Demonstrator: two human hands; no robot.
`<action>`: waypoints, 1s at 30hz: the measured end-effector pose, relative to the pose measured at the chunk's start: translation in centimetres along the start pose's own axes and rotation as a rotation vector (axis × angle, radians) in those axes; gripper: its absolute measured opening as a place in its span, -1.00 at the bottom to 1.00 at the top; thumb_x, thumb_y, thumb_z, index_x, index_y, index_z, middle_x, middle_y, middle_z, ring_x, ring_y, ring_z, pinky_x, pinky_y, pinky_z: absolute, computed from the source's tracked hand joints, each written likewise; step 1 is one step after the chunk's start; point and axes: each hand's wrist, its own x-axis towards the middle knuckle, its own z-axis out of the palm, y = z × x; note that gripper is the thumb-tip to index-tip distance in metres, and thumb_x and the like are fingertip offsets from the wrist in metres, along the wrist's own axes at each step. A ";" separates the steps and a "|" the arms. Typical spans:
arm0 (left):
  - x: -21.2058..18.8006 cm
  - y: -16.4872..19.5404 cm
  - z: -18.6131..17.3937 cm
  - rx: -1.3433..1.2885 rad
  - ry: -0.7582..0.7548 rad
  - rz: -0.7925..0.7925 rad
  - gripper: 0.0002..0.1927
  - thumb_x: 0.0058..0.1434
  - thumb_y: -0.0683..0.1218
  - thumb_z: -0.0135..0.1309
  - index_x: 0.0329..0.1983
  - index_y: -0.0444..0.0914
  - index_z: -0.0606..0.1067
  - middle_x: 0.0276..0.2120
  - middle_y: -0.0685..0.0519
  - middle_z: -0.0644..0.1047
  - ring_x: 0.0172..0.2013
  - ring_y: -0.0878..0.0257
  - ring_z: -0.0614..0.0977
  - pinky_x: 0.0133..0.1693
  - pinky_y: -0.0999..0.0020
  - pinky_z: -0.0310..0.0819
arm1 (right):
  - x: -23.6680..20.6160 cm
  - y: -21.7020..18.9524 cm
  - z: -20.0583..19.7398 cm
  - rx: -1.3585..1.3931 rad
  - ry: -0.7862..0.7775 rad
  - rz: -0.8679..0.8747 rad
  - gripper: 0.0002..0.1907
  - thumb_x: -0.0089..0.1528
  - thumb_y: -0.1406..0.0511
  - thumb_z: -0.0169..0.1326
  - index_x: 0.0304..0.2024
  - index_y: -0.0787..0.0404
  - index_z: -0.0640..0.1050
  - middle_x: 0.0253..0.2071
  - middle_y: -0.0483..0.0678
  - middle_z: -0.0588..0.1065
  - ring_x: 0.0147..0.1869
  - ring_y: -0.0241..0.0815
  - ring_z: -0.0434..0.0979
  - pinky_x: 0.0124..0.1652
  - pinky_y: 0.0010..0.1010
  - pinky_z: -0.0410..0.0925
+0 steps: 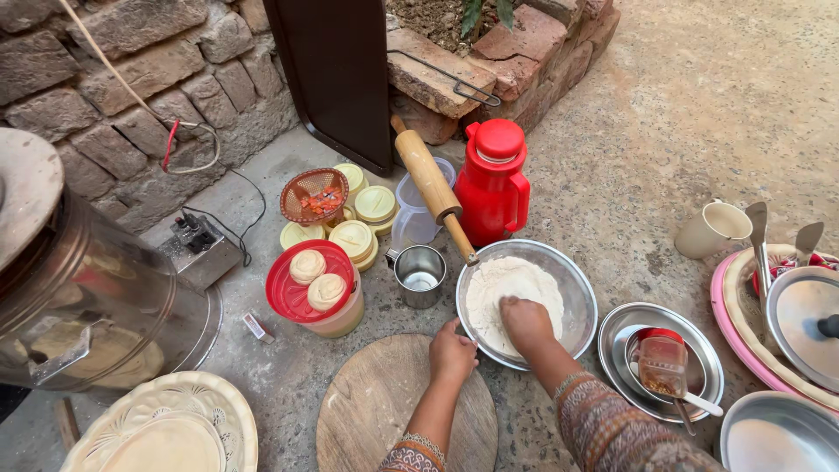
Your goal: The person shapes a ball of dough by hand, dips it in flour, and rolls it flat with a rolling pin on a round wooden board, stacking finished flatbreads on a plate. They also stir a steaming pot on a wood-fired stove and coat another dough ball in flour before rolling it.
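A steel bowl (pixel 572 284) of white flour (pixel 502 284) sits on the concrete floor in front of me. My right hand (pixel 526 322) presses down into the flour, fingers curled; what is under it is hidden. My left hand (pixel 453 351) grips the near rim of the bowl. A wooden rolling pin (pixel 433 185) leans with its lower handle on the bowl's far rim. A round wooden board (pixel 367 411) lies just below my left hand. Two dough balls (pixel 316 278) rest on a red lid (pixel 288 297) to the left.
A red flask (pixel 494 179), a steel cup (pixel 420 275), a clear jug (pixel 411 218) and several yellow-lidded tubs (pixel 363 218) stand behind the bowl. A large metal drum oven (pixel 87 288) is at left, a cream plate (pixel 201 411) below it. Steel dishes (pixel 664 363) and pans (pixel 804 323) crowd the right.
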 end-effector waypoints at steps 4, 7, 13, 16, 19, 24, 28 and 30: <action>0.0 -1.0 -1.1 -0.068 -0.006 0.033 -0.37 0.15 -0.29 0.21 0.33 -0.25 0.41 -0.36 -0.04 0.65 -0.51 0.26 0.64 -0.51 0.37 0.59 | 0.4 1.2 -0.3 0.526 0.045 0.396 -0.80 0.14 0.36 0.21 -0.16 0.13 0.64 -0.24 0.10 0.63 -0.23 0.03 0.65 -0.22 -0.17 0.46; 0.2 -2.0 -3.0 -0.282 0.008 0.020 -0.38 0.15 -0.34 0.10 0.32 -0.27 0.35 -0.27 -0.03 0.64 -0.46 0.28 0.62 -0.48 0.36 0.62 | 0.6 3.1 -1.0 1.280 -0.089 0.814 -0.76 0.14 0.41 0.32 -0.17 0.21 0.57 -0.23 0.07 0.61 -0.22 -0.06 0.65 -0.24 -0.24 0.44; -1.3 -4.3 -7.9 -0.497 0.163 0.007 -0.54 0.20 -0.31 0.04 0.21 -0.31 0.48 -0.26 0.00 0.59 -0.35 0.29 0.62 -0.37 0.37 0.61 | -1.2 1.1 -0.9 2.130 -0.233 0.658 -0.85 0.14 0.41 0.27 -0.25 0.24 0.58 -0.24 -0.01 0.62 -0.17 -0.15 0.63 -0.20 -0.33 0.49; -2.9 -5.1 -10.2 -0.517 0.299 0.031 -0.62 0.25 -0.27 0.04 0.15 -0.32 0.52 -0.28 0.03 0.58 -0.31 0.31 0.61 -0.31 0.37 0.61 | -2.3 -3.6 0.4 1.974 -0.254 0.594 -0.77 0.07 0.41 0.29 -0.22 0.29 0.60 -0.28 0.03 0.65 -0.21 -0.12 0.67 -0.19 -0.29 0.54; -3.8 -6.5 -11.6 -0.512 0.434 0.050 -0.68 0.27 -0.24 0.06 0.10 -0.33 0.54 -0.29 0.04 0.60 -0.30 0.34 0.60 -0.27 0.39 0.56 | -3.9 -9.3 1.7 1.254 -0.102 0.360 -0.71 0.03 0.39 0.34 -0.18 0.28 0.65 -0.32 0.06 0.66 -0.30 -0.07 0.67 -0.27 -0.23 0.50; -4.7 -9.4 -12.2 -0.427 0.598 0.166 -0.75 0.31 -0.16 0.11 0.00 -0.37 0.60 -0.28 0.04 0.64 -0.31 0.33 0.57 -0.22 0.45 0.47 | -7.9 -17.7 2.4 0.559 -0.115 -0.179 -0.73 0.07 0.37 0.19 -0.16 0.14 0.67 -0.22 0.14 0.62 -0.19 0.13 0.65 -0.15 -0.09 0.49; -5.6 -9.8 -12.1 -0.533 0.531 0.145 -0.66 0.37 -0.05 0.03 0.08 -0.35 0.59 -0.10 -0.06 0.66 -0.15 0.28 0.64 -0.08 0.41 0.52 | -9.0 -19.1 1.8 0.785 -0.120 -0.076 -0.73 0.11 0.30 0.19 -0.16 0.29 0.64 -0.13 0.16 0.60 -0.10 0.15 0.62 -0.08 -0.13 0.46; -6.4 -8.5 -12.0 -0.742 0.422 0.016 -0.56 0.39 0.05 -0.06 0.19 -0.29 0.53 0.09 -0.10 0.60 0.01 0.21 0.62 0.03 0.32 0.52 | -8.9 -18.5 1.8 0.960 0.142 0.035 -0.64 0.17 0.29 0.14 -0.03 0.37 0.59 -0.09 0.20 0.60 -0.08 0.14 0.63 -0.04 -0.15 0.44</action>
